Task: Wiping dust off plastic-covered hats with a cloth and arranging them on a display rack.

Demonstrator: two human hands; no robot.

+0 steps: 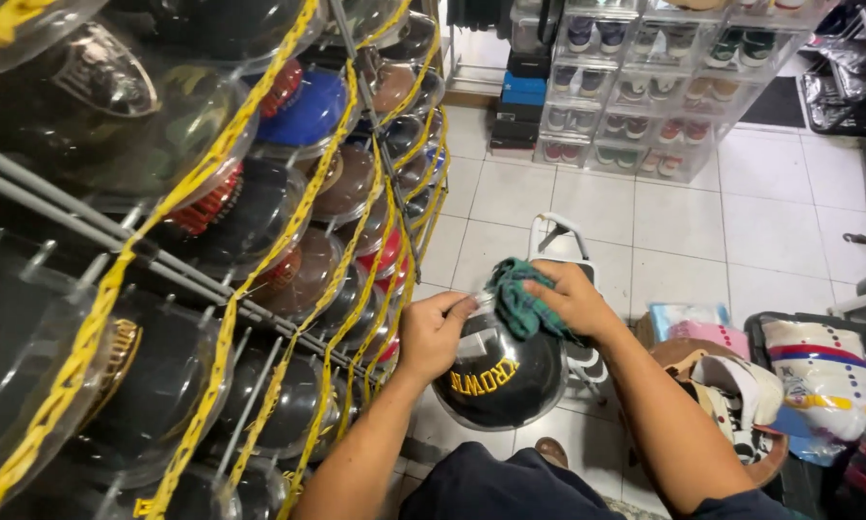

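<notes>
Green cloth (pixel 517 300) bunched in the right hand (pixel 572 300) fingers is rubbing the clear cap case (pixel 498 371) that the left hand (pixel 433 332) grips beside the rack (pixel 211 289), so wiping looks midway, rack cases untouched.

Cloth on a clear cap case beside the rack

Left hand (pixel 435 332) grips the rim of a clear dome case (pixel 498 371) holding a black cap; right hand (pixel 569 300) presses a green cloth (pixel 516 299) on it; yellow chains (pixel 223 318) cross the rack (pixel 86 226) of cased caps.
</notes>
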